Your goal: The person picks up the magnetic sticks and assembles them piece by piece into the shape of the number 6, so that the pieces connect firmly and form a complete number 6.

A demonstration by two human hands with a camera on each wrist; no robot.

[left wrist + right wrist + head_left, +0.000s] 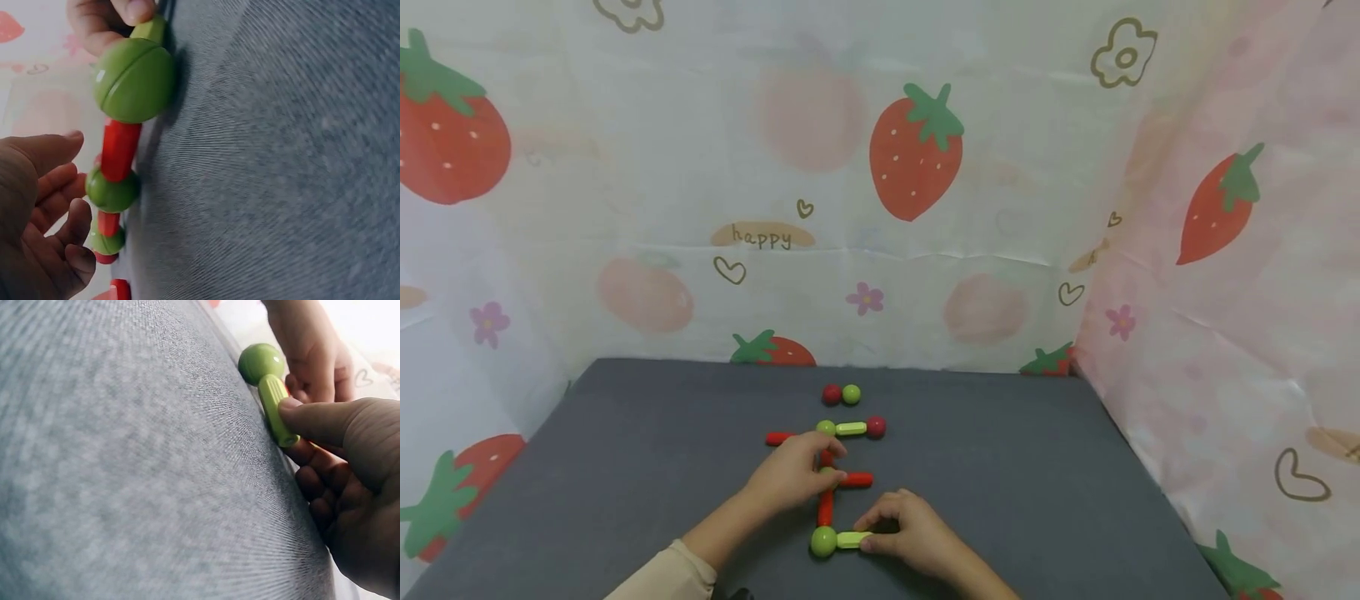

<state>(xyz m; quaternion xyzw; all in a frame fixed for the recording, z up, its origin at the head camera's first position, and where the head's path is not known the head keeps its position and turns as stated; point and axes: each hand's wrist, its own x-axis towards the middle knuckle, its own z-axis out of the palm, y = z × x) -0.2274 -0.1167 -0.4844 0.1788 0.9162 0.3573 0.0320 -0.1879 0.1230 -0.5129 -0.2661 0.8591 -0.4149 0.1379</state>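
Observation:
A toy figure of balls and rods lies on the dark grey table. My right hand (917, 537) pinches a light green rod (275, 409) between thumb and fingers; its other end meets the nearest green ball (823, 542). From that ball a red rod (825, 508) runs away to the middle green ball (112, 189), which has another red rod (857, 480) to its right. My left hand (790, 475) is beside the middle ball, fingers loosely bent and apart, gripping nothing in the left wrist view. It partly hides the figure in the head view.
Farther back are a green ball (826, 428), a light green rod (851, 428) and a dark red ball (876, 427) in line. A red rod (777, 438) extends left. Behind them sit a loose dark red ball (832, 394) and green ball (851, 394). Strawberry-print cloth (1000, 208) surrounds the table.

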